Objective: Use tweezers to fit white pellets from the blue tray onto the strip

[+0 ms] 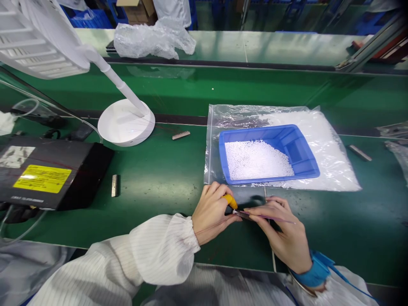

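My left hand (211, 210) is closed around a small tool with a yellow handle (230, 200), its tip pointing right. My right hand (283, 231) pinches a thin pink wire-like strip (270, 217) and a small dark part (244, 214) against the green mat, right at the tool's tip. Both hands meet just in front of a blue tray (302, 157) holding tiny white pellets (255, 159). The tray sits on a clear plastic bag (331, 148) of more white pellets. A blue wrist strap (314, 272) wraps my right wrist.
A white lamp base (126, 123) and arm stand at the left, beside a black device with a yellow label (41, 178). Small metal comb-like parts (115, 185) (181, 135) (359, 152) lie on the mat. Crumpled plastic wrap (153, 38) rests at the far edge.
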The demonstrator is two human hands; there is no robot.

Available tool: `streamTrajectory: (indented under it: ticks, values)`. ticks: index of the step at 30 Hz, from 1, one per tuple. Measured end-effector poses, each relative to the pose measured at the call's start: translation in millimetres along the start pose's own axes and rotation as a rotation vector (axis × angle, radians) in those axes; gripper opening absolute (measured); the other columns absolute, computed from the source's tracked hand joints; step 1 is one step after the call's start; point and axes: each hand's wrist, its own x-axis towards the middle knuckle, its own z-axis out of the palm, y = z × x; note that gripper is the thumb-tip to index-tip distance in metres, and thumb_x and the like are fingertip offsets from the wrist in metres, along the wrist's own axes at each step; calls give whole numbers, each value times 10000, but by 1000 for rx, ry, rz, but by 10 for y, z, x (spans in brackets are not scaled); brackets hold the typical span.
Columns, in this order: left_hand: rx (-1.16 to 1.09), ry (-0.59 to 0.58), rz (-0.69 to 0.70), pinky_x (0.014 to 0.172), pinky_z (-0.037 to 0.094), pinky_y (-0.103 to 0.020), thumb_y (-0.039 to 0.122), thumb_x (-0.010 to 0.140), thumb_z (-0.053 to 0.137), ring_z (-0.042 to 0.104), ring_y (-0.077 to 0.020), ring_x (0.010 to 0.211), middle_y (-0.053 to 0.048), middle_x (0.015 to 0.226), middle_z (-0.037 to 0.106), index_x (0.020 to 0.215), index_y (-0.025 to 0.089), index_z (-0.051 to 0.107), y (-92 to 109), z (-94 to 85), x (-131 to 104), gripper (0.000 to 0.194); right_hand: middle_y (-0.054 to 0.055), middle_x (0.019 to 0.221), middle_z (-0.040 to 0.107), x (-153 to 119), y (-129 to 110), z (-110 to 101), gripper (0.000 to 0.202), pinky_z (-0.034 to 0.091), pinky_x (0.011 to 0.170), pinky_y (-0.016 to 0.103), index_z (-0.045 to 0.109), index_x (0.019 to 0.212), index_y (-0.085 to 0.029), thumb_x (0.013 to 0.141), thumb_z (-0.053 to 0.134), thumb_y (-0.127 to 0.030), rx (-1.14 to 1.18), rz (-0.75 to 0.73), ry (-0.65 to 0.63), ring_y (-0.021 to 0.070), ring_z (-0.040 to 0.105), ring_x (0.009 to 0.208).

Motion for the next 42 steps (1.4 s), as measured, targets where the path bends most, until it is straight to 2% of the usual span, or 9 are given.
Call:
streamTrajectory:
  ticks: [6, 16, 19, 24, 31, 33, 38, 42]
  values:
    - [-2, -11, -3, 804, 349, -363, 414, 774, 706, 469, -217, 949, -33, 982, 585, 811, 161, 592, 9, -15, 1, 280, -15, 918, 708, 6, -1, 2, 264, 389, 844, 433, 583, 1018, -258, 838, 595, -65, 2, -3, 0, 160, 620, 740]
    - [-3, -9, -12, 817, 348, -353, 419, 770, 710, 468, -207, 950, -25, 977, 582, 814, 166, 608, 14, -9, -4, 277, 35, 903, 695, -43, 22, -59, 240, 398, 848, 455, 608, 1009, -202, 819, 599, -55, 109, -27, 121, 198, 625, 790]
    - [-9, -10, -11, 812, 343, -353, 400, 765, 721, 469, -207, 942, -24, 983, 579, 821, 171, 617, 15, -10, -3, 258, 31, 887, 690, -55, 51, -86, 242, 412, 846, 457, 612, 989, -203, 804, 606, -46, 133, -27, 112, 200, 625, 782]
    - [-5, -9, -4, 808, 343, -359, 406, 771, 713, 471, -215, 945, -29, 985, 583, 829, 173, 617, 18, -13, -3, 259, 22, 860, 684, -47, 84, -159, 219, 410, 841, 463, 613, 966, -213, 802, 616, -68, 61, -7, 94, 202, 623, 759]
    - [-3, 19, 19, 811, 354, -350, 417, 784, 696, 477, -203, 932, -29, 972, 583, 807, 159, 584, 2, 9, -21, 282, 27, 877, 685, -22, 110, -202, 235, 435, 848, 448, 633, 984, -223, 794, 642, -84, -100, 9, 237, 201, 608, 763]
    - [-4, 17, 28, 811, 352, -349, 408, 785, 699, 474, -203, 939, -26, 980, 584, 817, 159, 581, -2, 9, -20, 277, 21, 887, 690, 6, 93, -180, 240, 431, 859, 444, 629, 1000, -230, 809, 629, -84, -49, 9, 211, 197, 613, 765]
    - [6, 3, 16, 794, 350, -353, 411, 789, 695, 474, -203, 929, -22, 962, 590, 798, 158, 567, 0, 7, -9, 283, -3, 905, 701, 102, 23, -100, 208, 400, 856, 425, 613, 1002, -238, 854, 589, -95, 60, -17, -1, 170, 622, 777]
    - [9, -5, 17, 800, 353, -356, 424, 824, 651, 474, -199, 939, -23, 977, 583, 804, 171, 573, 0, 12, -7, 265, -8, 902, 700, 130, 3, -61, 192, 394, 843, 412, 603, 995, -232, 865, 578, -92, 54, -31, -57, 152, 617, 768]
